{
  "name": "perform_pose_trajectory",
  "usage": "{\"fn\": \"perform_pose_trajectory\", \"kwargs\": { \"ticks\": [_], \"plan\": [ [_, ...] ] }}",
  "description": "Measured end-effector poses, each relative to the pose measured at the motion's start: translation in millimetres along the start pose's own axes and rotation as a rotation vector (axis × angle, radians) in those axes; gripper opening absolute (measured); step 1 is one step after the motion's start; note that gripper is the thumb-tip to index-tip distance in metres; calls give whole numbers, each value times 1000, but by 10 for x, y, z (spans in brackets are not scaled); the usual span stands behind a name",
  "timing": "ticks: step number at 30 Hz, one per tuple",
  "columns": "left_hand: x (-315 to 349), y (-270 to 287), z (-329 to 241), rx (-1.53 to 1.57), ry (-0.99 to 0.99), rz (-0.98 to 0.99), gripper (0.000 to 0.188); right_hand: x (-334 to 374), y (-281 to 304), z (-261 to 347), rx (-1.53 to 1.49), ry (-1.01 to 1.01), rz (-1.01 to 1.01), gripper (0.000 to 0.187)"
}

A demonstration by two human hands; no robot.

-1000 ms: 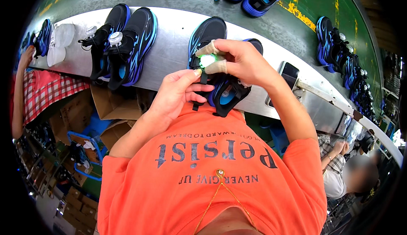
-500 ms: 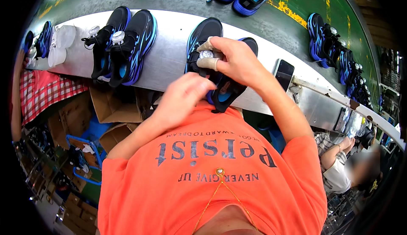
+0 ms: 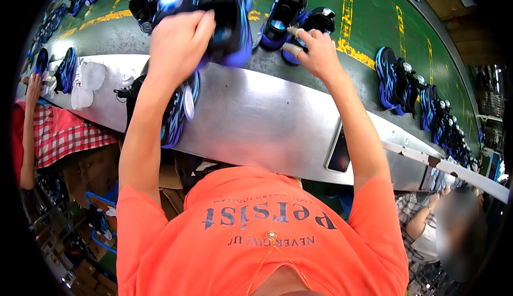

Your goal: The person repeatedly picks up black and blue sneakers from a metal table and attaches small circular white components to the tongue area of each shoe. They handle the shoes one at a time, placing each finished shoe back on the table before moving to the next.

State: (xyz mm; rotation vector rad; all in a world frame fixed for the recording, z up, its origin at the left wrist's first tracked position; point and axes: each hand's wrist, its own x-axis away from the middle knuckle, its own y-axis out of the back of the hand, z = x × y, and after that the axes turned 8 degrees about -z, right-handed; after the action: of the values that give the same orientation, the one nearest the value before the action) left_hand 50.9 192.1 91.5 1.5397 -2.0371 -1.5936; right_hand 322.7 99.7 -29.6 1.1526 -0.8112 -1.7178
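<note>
My left hand (image 3: 180, 45) is closed on a pair of black running shoes (image 3: 231, 23) with blue-purple soles, holding them over the far side of the bench, above the green conveyor belt. They look slightly blurred. Farther right, my right hand (image 3: 319, 54) reaches across to another pair of black and blue shoes (image 3: 286, 18) standing on the belt. Its thumb and forefinger wear pale finger cots and are spread apart at the nearer shoe; whether they touch it I cannot tell. Under my left forearm, a third pair of shoes (image 3: 173, 117) rests on the metal bench, partly hidden.
The metal bench (image 3: 256, 119) curves across in front of me, with a phone (image 3: 340, 152) near its edge. White shoe-shaped pieces (image 3: 84, 90) lie at the left. More shoes (image 3: 393, 77) line the green belt (image 3: 368, 7). Other people sit at both sides.
The pair that stood before me on the bench is gone from there; my left hand now holds a pair farther out, up and left. My right hand has moved outward to shoes on the belt.
</note>
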Motion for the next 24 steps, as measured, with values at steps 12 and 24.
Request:
{"fn": "perform_pose_trajectory", "kwargs": {
  "ticks": [12, 24],
  "plan": [
    [-559, -1272, 1117, -422, -190, 554, 33, -145, -203, 125, 68, 62, 15, 48],
    [-425, -799, 694, -485, -21, -94, 31, -145, -205, 10, 12, 72, 32, 49]
  ]
}}
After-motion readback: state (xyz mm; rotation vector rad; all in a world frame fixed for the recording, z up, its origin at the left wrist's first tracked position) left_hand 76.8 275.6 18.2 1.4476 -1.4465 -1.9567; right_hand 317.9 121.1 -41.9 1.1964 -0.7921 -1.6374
